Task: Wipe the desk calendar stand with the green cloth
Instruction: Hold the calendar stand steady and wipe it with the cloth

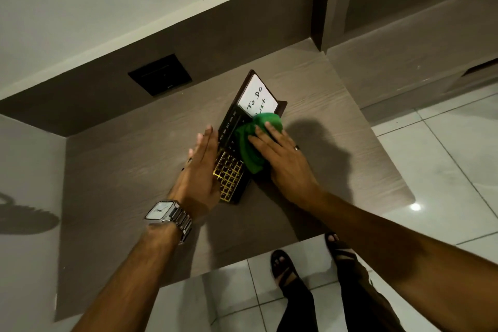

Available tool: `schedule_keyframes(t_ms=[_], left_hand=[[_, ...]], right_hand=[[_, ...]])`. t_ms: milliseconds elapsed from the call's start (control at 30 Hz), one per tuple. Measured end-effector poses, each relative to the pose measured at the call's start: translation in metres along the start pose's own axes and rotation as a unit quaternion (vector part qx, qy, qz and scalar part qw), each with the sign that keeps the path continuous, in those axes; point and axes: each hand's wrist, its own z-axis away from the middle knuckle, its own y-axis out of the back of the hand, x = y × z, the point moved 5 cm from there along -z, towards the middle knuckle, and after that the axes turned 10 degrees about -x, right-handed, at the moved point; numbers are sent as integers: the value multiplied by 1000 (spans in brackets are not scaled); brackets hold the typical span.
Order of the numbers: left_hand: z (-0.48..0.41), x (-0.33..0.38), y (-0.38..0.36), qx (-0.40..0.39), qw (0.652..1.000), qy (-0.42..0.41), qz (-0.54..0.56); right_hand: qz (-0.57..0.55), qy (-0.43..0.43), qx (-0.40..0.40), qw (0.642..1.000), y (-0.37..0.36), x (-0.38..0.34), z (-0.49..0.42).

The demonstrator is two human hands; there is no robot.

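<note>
A dark brown desk calendar stand (231,127) stands on the wooden desk, with gold date squares at its near end and a white "To Do List" pad (256,98) at its far end. A green cloth (250,148) lies bunched across the middle of the stand. My right hand (283,162) presses flat on the cloth, fingers spread over it. Along the stand's left edge rests my left hand (202,170), flat, fingers straight and together, steadying the stand. A silver watch sits on the left wrist.
The wood-grain desk (134,170) ends at a front edge near my feet and a right edge over white floor tiles. A black wall socket plate (160,74) sits on the brown back panel behind the stand. Walls close the desk's left and back.
</note>
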Motion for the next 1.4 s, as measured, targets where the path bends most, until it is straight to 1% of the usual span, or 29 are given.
schedule_keyframes(t_ms=[33,67,133,200,267,300,400,467,533,600,667,700,733,800,833,867,900,967,1000,1033,1067,1133,1167,1200,1233,1300,1333,1367,1400], left_hand=[[0,-1,0,2,1000,-1,-1],[1,-1,-1,4,1000,-4,-1],[1,0,-2,9,1000,-11,4],[1,0,-3,16,1000,-13,17],[0,-2,-3,21,1000,-5,23],[0,-2,-2,22,1000,-3,21],[0,-3,-1,25,999,-9,25],[1,-1,-2,24,999,-10,33],[3,1,-2,30,999,-10,32],[3,3,-1,42,999,-7,20],[3,2,-1,42,999,-1,18],[2,1,-1,35,999,-2,23],[3,1,-1,28,999,-3,25],[3,3,0,26,999,0,28],[3,3,1,26,999,4,30],[3,4,0,24,999,8,33],[3,5,1,22,999,11,40],[2,7,3,19,998,15,50],[2,7,3,19,999,12,50],[3,7,3,21,999,9,46],[3,7,3,22,999,7,42],[4,6,2,23,999,4,37],[3,5,1,23,999,3,37],[3,4,0,21,999,3,36],[3,4,1,20,999,2,36],[3,3,2,22,999,0,36],[3,3,1,21,999,0,35],[3,3,1,20,999,0,36],[3,3,1,19,999,-1,34]], right_hand=[[-4,-2,-11,1000,-4,0,7],[-8,14,-27,1000,-7,-4,13],[-23,79,-53,995,-9,-16,12],[-25,124,-42,991,3,-23,-10],[-22,120,-20,992,14,-18,-32],[-16,109,-22,994,16,-14,-35],[-15,56,-74,996,6,4,-12],[-23,49,-92,994,8,8,1],[-28,63,-59,996,21,2,-12],[-18,107,-16,994,39,-9,-39],[11,150,-10,989,52,-13,-58],[12,147,-13,989,58,-6,-66],[-3,121,-10,993,65,5,-74],[-49,6,28,998,78,32,-87],[-62,-37,41,997,79,37,-88],[-66,-33,43,996,76,31,-86],[-51,13,30,998,69,17,-82],[13,149,-36,988,48,-11,-60],[43,176,-64,981,46,-10,-55],[63,162,-65,983,53,-1,-60],[70,116,-48,990,60,13,-69],[38,17,4,999,79,40,-87],[24,-7,9,1000,81,44,-89],[33,1,0,999,76,39,-86],[57,30,-26,998,66,26,-78],[71,111,-74,988,50,0,-54],[65,117,-74,988,51,-2,-49],[54,88,-56,993,59,4,-53],[36,38,-22,998,68,14,-61]])
